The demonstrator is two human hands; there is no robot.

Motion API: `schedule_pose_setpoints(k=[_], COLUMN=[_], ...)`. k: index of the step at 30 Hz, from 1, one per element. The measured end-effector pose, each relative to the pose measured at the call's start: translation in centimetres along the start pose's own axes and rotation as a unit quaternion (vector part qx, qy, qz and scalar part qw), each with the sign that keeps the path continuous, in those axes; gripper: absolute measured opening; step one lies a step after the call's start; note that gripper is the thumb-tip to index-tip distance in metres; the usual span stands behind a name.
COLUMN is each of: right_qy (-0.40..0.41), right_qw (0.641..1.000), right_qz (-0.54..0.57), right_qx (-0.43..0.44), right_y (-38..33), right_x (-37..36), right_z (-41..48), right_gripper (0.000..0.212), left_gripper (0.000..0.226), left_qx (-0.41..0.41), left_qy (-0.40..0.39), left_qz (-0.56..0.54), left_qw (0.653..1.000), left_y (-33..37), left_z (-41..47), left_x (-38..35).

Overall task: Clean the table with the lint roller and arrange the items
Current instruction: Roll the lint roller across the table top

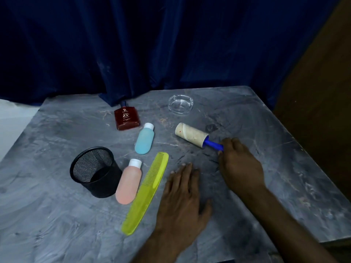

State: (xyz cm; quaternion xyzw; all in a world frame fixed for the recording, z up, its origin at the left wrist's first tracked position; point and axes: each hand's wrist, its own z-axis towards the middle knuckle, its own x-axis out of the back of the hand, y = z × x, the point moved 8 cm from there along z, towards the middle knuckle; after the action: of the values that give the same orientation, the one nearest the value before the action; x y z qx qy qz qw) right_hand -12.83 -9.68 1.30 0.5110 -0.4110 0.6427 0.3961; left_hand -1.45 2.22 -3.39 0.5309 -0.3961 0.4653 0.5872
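A lint roller (191, 136) with a pale roll and blue handle lies on the grey marbled table (57, 215), right of centre. My right hand (240, 164) covers the end of the blue handle with its fingers curled around it. My left hand (182, 202) rests flat on the table, fingers spread, just right of a yellow-green comb (146, 192). A pink bottle (129, 182) and a blue bottle (144, 139) lie on their sides. A red perfume bottle (126, 118) lies near the back.
A black mesh cup (96, 171) stands upright left of the pink bottle. A clear glass ashtray (180, 104) sits at the back. A dark blue curtain (152, 44) hangs behind the table. The table's right edge drops off beside a brown wall (322, 92).
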Motion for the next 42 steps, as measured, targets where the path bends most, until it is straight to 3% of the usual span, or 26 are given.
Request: schedule_pose_setpoints(k=[5, 11, 16, 28, 35, 42], right_qy=[-0.053, -0.005, 0.013, 0.019, 0.001, -0.029], right_qw=[0.995, 0.993, 0.996, 0.985, 0.977, 0.977], right_qz=[-0.062, -0.088, -0.085, -0.067, -0.063, -0.05], right_qx=[0.059, 0.074, 0.005, -0.157, -0.201, -0.203], right_y=[-0.9, -2.6, -0.9, 13.1, 17.1, 16.5], right_x=[-0.9, -1.7, -1.7, 0.5, 1.5, 1.2], right_z=[-1.3, -2.0, -0.6, 0.6, -0.6, -0.5], right_gripper=[0.045, 0.057, 0.05, 0.046, 0.043, 0.044], left_gripper=[0.087, 0.078, 0.078, 0.083, 0.085, 0.085], left_qx=[0.016, 0.006, -0.011, -0.028, -0.023, -0.021], left_qy=[-0.013, 0.003, 0.04, 0.076, 0.084, 0.084], left_qz=[-0.007, 0.006, 0.014, 0.007, 0.009, 0.01], left_qw=[1.0, 1.0, 0.999, 0.997, 0.996, 0.996], left_y=[0.1, 0.1, 0.1, 0.0, -0.2, -0.2], left_z=[0.5, 0.3, 0.1, 0.2, 0.2, 0.2], left_x=[-1.4, -1.4, -1.3, -1.5, -1.8, -1.7])
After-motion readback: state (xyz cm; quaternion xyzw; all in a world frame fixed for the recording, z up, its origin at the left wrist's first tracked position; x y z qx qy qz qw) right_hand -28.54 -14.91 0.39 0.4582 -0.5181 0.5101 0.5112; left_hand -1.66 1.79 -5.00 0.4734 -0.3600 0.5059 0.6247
